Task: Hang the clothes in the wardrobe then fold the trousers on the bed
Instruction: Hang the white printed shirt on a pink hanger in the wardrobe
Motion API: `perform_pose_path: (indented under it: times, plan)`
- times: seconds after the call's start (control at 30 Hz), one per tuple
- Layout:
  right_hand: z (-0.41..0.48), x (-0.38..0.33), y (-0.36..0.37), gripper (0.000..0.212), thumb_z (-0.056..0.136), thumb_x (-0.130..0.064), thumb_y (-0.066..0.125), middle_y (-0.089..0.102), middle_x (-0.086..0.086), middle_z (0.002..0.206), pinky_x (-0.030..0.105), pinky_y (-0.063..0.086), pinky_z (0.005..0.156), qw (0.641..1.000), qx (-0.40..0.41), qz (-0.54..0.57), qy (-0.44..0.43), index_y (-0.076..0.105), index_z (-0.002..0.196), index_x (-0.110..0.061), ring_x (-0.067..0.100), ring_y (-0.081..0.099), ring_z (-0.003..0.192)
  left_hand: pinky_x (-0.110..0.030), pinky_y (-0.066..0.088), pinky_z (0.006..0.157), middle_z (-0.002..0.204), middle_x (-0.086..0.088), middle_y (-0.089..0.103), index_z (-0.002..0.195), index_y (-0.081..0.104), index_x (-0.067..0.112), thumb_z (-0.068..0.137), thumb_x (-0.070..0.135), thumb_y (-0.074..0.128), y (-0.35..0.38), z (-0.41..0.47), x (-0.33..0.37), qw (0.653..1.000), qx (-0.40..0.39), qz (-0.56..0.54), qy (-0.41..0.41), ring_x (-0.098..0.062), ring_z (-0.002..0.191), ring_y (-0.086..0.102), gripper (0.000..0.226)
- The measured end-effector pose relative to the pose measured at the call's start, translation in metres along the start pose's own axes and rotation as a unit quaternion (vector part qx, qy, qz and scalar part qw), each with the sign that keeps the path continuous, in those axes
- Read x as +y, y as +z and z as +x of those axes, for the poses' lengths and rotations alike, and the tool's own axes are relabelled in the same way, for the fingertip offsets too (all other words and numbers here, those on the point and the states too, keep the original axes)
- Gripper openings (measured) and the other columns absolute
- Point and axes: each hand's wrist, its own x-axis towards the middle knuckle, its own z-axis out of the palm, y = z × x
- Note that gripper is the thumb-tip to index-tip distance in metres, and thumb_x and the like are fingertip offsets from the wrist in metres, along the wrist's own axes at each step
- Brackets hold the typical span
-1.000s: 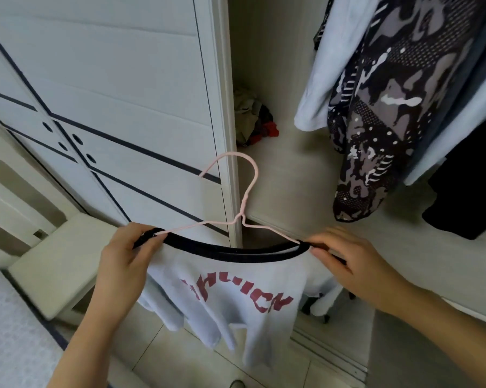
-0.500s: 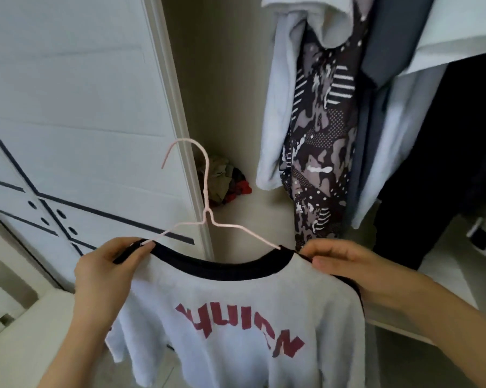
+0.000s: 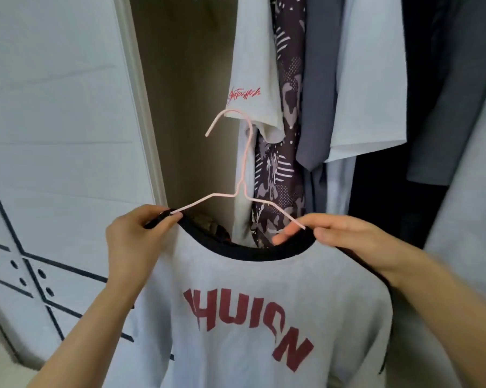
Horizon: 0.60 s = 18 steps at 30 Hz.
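head view: my left grip [image 3: 135, 236] is closed on the left end of the black collar [image 3: 244, 252] of a white t-shirt [image 3: 264, 309]. its thumb and fingers are curled round the fabric just where one arm of the pink wire hanger [image 3: 245, 169] runs into the neck opening. my right grip [image 3: 348, 238] pinches the right end of the same collar. the thumb lies on the near side, the fingertips [image 3: 285, 236] show through the neck opening on the far side, and the hanger's other arm ends right at them.

the t-shirt hangs down between my forearms, held up in front of the open wardrobe. red block letters run across its chest, and its lower part runs out of the bottom of the frame. the hanger stands upright above the collar with its hook curving up and to the left. the hook crosses in front of a sleeve hem inside the wardrobe, and i cannot tell whether it touches the sleeve.

to the left is the white wardrobe door [image 3: 54, 135], trimmed with dark lines and a few small oval marks. inside hang a white tee with red script on the sleeve [image 3: 253, 65], a dark patterned garment [image 3: 290, 107], a grey garment [image 3: 317, 79], a pale shirt [image 3: 370, 79] and darker clothes [image 3: 446, 93] further right. a crumpled bundle [image 3: 211, 226] shows low down through the neck opening.
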Motion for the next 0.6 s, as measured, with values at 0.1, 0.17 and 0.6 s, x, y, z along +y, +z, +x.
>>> perform_pose_path:
  times: [0.1,0.17,0.6]
  plan:
    - [-0.007,-0.021,-0.018,0.028,0.1,-0.018,0.041,0.063,0.012,0.129,0.038,0.05,0.094,0.997,-0.003,-0.04,-0.062,0.063,0.117,-0.013,0.03,0.063,0.113,-0.023,0.051,0.072,0.074,0.017,0.07,0.078,0.071,0.037,0.083,0.032,0.077,0.011,0.009,0.019,1.0,-0.003,0.0,0.027,-0.004,0.074,0.064,0.009]
    - [-0.009,-0.035,-0.028,0.031,0.1,-0.014,0.039,0.065,0.013,0.126,0.029,0.05,0.091,0.992,0.014,-0.08,-0.1,0.06,0.122,-0.009,0.022,0.063,0.113,-0.027,0.052,0.073,0.076,0.017,0.07,0.082,0.073,0.034,0.084,0.033,0.076,0.017,0.018,0.032,0.999,0.006,0.001,0.044,-0.007,0.075,0.065,0.003]
    - [0.05,-0.102,-0.032,0.024,0.099,-0.007,0.043,0.074,0.01,0.097,0.027,0.05,0.091,0.966,0.121,-0.101,-0.207,0.059,0.116,-0.002,0.025,0.068,0.098,-0.014,0.042,0.072,0.098,-0.002,0.07,0.113,0.071,0.012,0.097,0.026,0.06,0.058,0.119,0.1,0.99,-0.083,0.06,0.101,-0.007,0.078,0.057,0.024]
